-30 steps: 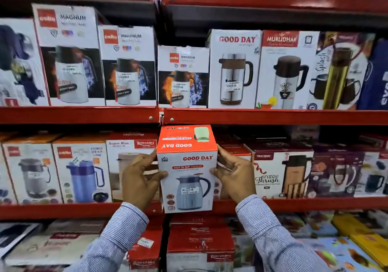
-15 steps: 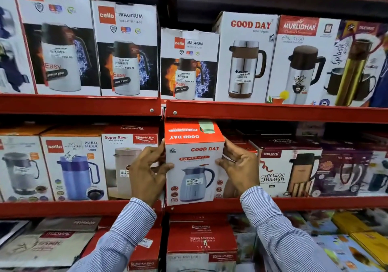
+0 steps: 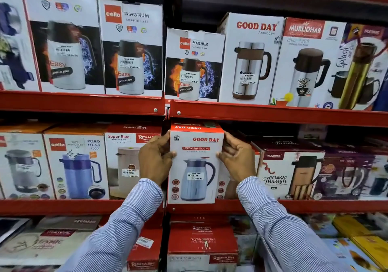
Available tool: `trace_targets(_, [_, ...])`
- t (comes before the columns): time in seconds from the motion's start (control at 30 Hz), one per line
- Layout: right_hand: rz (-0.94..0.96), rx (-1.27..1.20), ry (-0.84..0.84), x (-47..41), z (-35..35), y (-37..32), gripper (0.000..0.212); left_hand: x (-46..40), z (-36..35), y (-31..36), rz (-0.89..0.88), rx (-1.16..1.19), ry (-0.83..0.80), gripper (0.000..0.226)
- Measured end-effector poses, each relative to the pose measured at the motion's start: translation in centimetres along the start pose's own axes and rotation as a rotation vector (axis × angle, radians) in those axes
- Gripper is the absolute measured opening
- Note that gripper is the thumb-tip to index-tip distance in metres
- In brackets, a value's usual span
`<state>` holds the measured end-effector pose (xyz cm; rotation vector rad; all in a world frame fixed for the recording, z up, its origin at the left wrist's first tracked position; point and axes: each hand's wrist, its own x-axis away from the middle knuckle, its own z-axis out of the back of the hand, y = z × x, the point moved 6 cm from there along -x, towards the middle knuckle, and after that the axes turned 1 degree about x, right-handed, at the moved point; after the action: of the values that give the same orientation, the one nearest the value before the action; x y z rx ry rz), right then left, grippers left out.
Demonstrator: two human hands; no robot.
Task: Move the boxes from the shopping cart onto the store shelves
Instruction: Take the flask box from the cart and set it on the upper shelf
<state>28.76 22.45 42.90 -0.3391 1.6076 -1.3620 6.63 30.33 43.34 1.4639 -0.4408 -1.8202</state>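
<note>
GOOD DAY box (image 3: 196, 166) — between both hands (image 3: 155, 158)

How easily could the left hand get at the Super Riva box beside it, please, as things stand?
Probably easily: the left hand already lies across the front of the Super Riva box, nothing between them, though it grips the Good Day box and must let go first.

Single head-worn wide-angle view; faced forward, close to the red metal store shelves (image 3: 273, 115); looked slightly down across three tiers of boxed flasks; striped sleeves entered from the lower edge.
</note>
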Motion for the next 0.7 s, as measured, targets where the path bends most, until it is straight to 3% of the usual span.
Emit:
trace_targets(0.27, [-0.024, -0.014, 0.03, -1.5, -0.6, 0.5, 0.07, -1.5, -0.8, -0.5, 0.072, 0.156, 0.01, 0.059])
trace_targets(0.7, [-0.096, 0.196, -0.018, -0.9, -2.0, 1.0, 0.069, 0.3, -2.3, -2.2, 0.044, 0.03, -0.034, 0.056])
